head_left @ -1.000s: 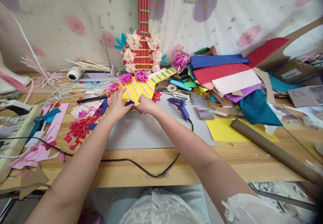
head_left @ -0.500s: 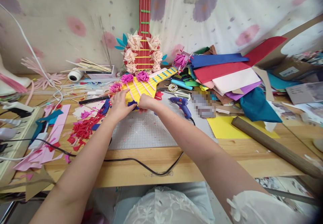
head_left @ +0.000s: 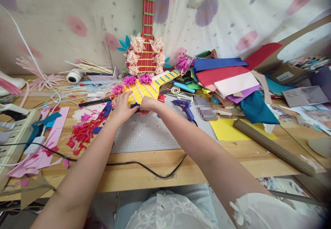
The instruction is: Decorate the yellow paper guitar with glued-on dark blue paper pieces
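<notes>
A small yellow craft guitar (head_left: pixel 148 90) lies on the grey cutting mat (head_left: pixel 144 136), its neck slanting up to the right. Pink and magenta paper flowers sit along its far side. A dark blue paper flower (head_left: pixel 134 105) is at the near edge, between my hands. My left hand (head_left: pixel 121 105) grips the guitar's left end, fingers on the body and thumb against the blue flower. Bent into a closed shape, my right hand (head_left: pixel 148 104) presses close to the flower's right side; its fingertips are hidden. A purple glue gun (head_left: pixel 184 107) lies right of my right hand.
Behind stands a red craft guitar (head_left: pixel 147 55) with peach flowers. Red paper scraps (head_left: pixel 86 131) lie to the left, near a power strip (head_left: pixel 19 132). Coloured sheets (head_left: pixel 227 74) pile up at right, above a brown roll (head_left: pixel 271 146). A black cable (head_left: pixel 144 165) crosses the front.
The view has turned very slightly, shifting the things at right a little leftward. Both hands keep their places on the yellow guitar; nothing is taken or let go.
</notes>
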### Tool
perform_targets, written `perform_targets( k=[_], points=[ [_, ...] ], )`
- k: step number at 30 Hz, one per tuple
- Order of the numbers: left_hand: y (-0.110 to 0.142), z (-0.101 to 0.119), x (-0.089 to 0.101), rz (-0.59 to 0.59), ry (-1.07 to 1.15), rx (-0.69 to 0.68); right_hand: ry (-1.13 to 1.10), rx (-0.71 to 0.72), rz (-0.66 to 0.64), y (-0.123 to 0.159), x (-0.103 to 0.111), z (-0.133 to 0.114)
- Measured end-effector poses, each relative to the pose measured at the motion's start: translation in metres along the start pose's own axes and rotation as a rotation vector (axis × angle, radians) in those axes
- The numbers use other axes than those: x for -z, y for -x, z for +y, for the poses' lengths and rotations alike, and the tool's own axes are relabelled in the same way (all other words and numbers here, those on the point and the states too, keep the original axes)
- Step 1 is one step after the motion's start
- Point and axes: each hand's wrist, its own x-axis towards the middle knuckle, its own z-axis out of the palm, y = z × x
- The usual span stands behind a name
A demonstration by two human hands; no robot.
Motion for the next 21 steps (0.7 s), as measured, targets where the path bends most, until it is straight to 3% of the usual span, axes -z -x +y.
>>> perform_targets(
  k=[2, 4, 10, 21],
  points=[
    [0.000, 0.001, 0.000, -0.003, 0.000, 0.003, 0.067, -0.182, -0.120, 0.011, 0.001, -0.004],
    [0.001, 0.001, 0.000, -0.010, -0.002, 0.008, 0.061, -0.248, -0.154, 0.024, 0.003, -0.009],
    [0.003, 0.001, -0.001, -0.015, -0.017, 0.013, -0.089, -0.192, -0.074, 0.045, 0.003, -0.007],
    [0.006, -0.001, 0.002, 0.003, 0.029, 0.018, -0.211, -0.037, 0.073, 0.035, -0.010, 0.025]
  ],
)
